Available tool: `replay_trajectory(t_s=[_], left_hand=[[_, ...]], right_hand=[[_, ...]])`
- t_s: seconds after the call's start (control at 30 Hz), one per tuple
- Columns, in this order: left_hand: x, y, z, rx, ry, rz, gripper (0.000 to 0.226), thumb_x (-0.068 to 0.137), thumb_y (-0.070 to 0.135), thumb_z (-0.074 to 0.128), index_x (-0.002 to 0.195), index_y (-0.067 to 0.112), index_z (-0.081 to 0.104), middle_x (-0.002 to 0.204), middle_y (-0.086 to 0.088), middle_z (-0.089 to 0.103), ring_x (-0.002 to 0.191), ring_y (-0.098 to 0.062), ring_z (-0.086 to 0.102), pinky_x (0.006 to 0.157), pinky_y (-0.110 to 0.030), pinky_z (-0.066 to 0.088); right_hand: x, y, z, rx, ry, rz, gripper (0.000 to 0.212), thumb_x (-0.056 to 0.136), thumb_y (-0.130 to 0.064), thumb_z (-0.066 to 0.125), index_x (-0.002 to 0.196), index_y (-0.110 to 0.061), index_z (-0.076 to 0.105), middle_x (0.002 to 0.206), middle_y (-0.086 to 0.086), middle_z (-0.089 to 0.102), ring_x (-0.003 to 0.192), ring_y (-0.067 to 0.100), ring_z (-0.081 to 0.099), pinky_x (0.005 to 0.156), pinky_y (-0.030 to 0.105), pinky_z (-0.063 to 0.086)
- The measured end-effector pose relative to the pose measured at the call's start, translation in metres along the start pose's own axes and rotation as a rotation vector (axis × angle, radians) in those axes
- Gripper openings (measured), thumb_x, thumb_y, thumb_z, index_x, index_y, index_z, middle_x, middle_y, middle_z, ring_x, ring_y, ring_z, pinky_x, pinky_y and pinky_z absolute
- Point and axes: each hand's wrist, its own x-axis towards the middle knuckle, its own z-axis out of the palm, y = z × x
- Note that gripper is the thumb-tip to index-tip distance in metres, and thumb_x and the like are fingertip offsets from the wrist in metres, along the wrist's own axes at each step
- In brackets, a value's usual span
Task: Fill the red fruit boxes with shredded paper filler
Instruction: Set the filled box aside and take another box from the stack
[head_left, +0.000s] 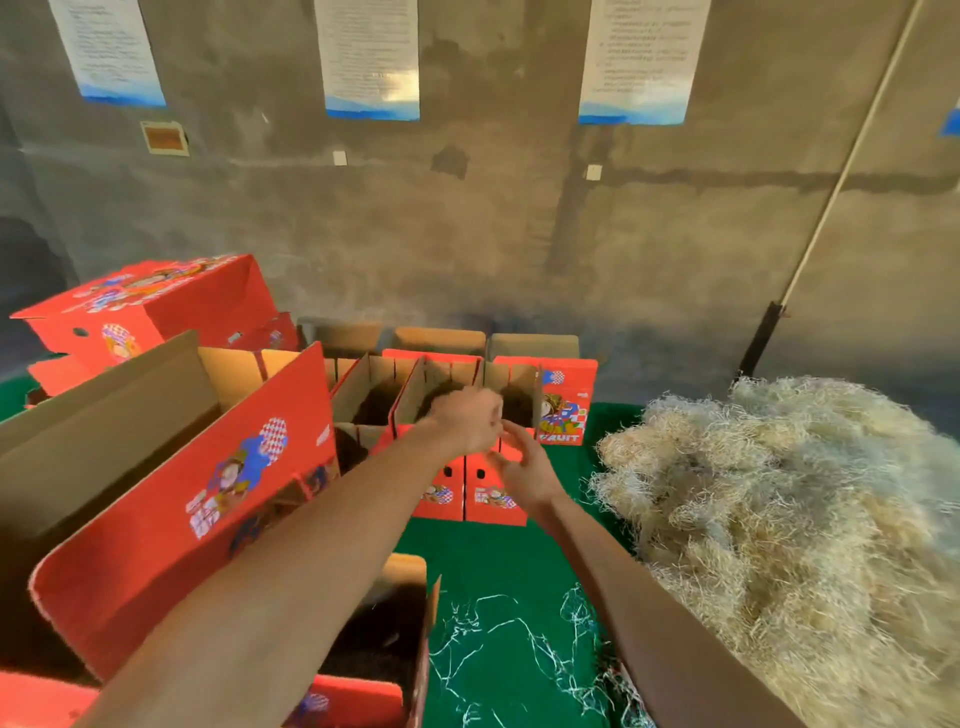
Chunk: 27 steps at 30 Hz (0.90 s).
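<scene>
Red fruit boxes (457, 395) stand open in a row at the back of a green worktop (498, 561), with the heap of shredded paper filler (779, 519) just right of them. Both arms reach over the row: the left hand (467, 418) hovers above a box mouth, its fingers blurred so their state cannot be told; the right hand (524, 467), beside it, has fingers spread and holds nothing. Filling well likely means taking loose handfuls from the heap and spreading them evenly. Stray strands (509, 654) lie nearer than the boxes; notices (371, 57) hang on the concrete wall behind.
</scene>
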Motion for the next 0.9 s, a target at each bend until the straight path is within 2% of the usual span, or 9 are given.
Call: replay_trajectory(t_s=[0.13, 0.23, 0.37, 0.47, 0.53, 0.67, 0.73, 0.8, 0.9], left_hand=[[0.018, 0.005, 0.044, 0.017, -0.012, 0.046, 0.022, 0.09, 0.025, 0.062, 0.112, 0.028, 0.062, 0.118, 0.001, 0.064, 0.109, -0.026, 0.063, 0.081, -0.038, 0.051], [0.046, -0.003, 0.082, 0.014, -0.047, 0.066, 0.045, 0.091, 0.019, 0.064, 0.133, 0.021, 0.051, 0.133, -0.003, 0.054, 0.122, -0.026, 0.054, 0.093, -0.042, 0.05], [0.087, -0.003, 0.116, 0.082, -0.052, 0.053, 0.066, 0.089, 0.016, 0.067, 0.147, 0.015, 0.036, 0.147, -0.005, 0.042, 0.138, -0.026, 0.038, 0.114, -0.039, 0.033], [0.119, -0.008, 0.138, 0.119, -0.058, 0.037, 0.077, 0.086, 0.016, 0.069, 0.152, 0.015, 0.028, 0.155, -0.004, 0.035, 0.144, -0.025, 0.03, 0.119, -0.042, 0.023], [0.136, -0.012, 0.148, 0.155, -0.056, 0.046, 0.081, 0.085, 0.02, 0.07, 0.153, 0.014, 0.027, 0.155, -0.004, 0.036, 0.144, -0.024, 0.03, 0.121, -0.044, 0.017], [0.151, -0.018, 0.17, 0.158, -0.136, 0.062, 0.061, 0.085, 0.024, 0.07, 0.138, 0.017, 0.041, 0.134, -0.003, 0.056, 0.134, -0.025, 0.044, 0.12, -0.049, 0.012], [0.156, -0.025, 0.178, 0.116, -0.125, 0.094, 0.041, 0.09, 0.023, 0.064, 0.127, 0.019, 0.048, 0.124, -0.002, 0.061, 0.125, -0.025, 0.052, 0.114, -0.047, 0.025], [0.158, -0.031, 0.184, 0.066, -0.099, 0.17, 0.026, 0.093, 0.02, 0.057, 0.119, 0.018, 0.053, 0.121, -0.002, 0.063, 0.12, -0.025, 0.056, 0.098, -0.042, 0.041], [0.15, -0.024, 0.187, 0.004, -0.072, 0.272, 0.024, 0.094, 0.017, 0.054, 0.118, 0.018, 0.055, 0.122, -0.002, 0.061, 0.118, -0.024, 0.056, 0.086, -0.042, 0.049]], right_hand=[[0.024, 0.037, -0.015, -0.178, 0.001, 0.039, 0.052, 0.097, -0.024, 0.062, 0.146, -0.017, 0.045, 0.149, 0.007, 0.049, 0.134, 0.021, 0.047, 0.112, 0.038, 0.039], [0.047, 0.063, -0.021, -0.186, 0.018, 0.12, 0.05, 0.097, -0.025, 0.061, 0.145, -0.021, 0.046, 0.149, 0.007, 0.049, 0.135, 0.02, 0.048, 0.112, 0.037, 0.04], [0.09, 0.093, -0.032, -0.196, 0.013, 0.176, 0.049, 0.096, -0.02, 0.058, 0.144, -0.022, 0.048, 0.139, 0.009, 0.057, 0.12, 0.026, 0.061, 0.103, 0.042, 0.049], [0.121, 0.105, -0.038, -0.239, -0.016, 0.153, 0.049, 0.096, -0.014, 0.056, 0.144, -0.019, 0.049, 0.134, 0.013, 0.059, 0.114, 0.026, 0.062, 0.1, 0.041, 0.051], [0.141, 0.112, -0.041, -0.265, -0.005, 0.148, 0.049, 0.099, -0.016, 0.054, 0.148, -0.018, 0.045, 0.14, 0.013, 0.054, 0.124, 0.029, 0.055, 0.106, 0.042, 0.045], [0.163, 0.126, -0.037, -0.309, 0.021, 0.115, 0.045, 0.104, -0.023, 0.048, 0.148, -0.017, 0.046, 0.147, 0.008, 0.05, 0.136, 0.024, 0.044, 0.112, 0.032, 0.035], [0.166, 0.131, -0.031, -0.33, 0.028, 0.083, 0.042, 0.104, -0.026, 0.047, 0.145, -0.016, 0.049, 0.146, 0.006, 0.052, 0.135, 0.024, 0.047, 0.11, 0.033, 0.036], [0.166, 0.133, -0.029, -0.376, 0.089, 0.09, 0.04, 0.104, -0.032, 0.045, 0.14, -0.016, 0.055, 0.139, 0.007, 0.06, 0.126, 0.028, 0.055, 0.103, 0.037, 0.044], [0.159, 0.132, -0.039, -0.435, 0.233, 0.078, 0.029, 0.102, -0.033, 0.045, 0.114, -0.018, 0.068, 0.107, 0.011, 0.072, 0.097, 0.035, 0.065, 0.082, 0.039, 0.051]])
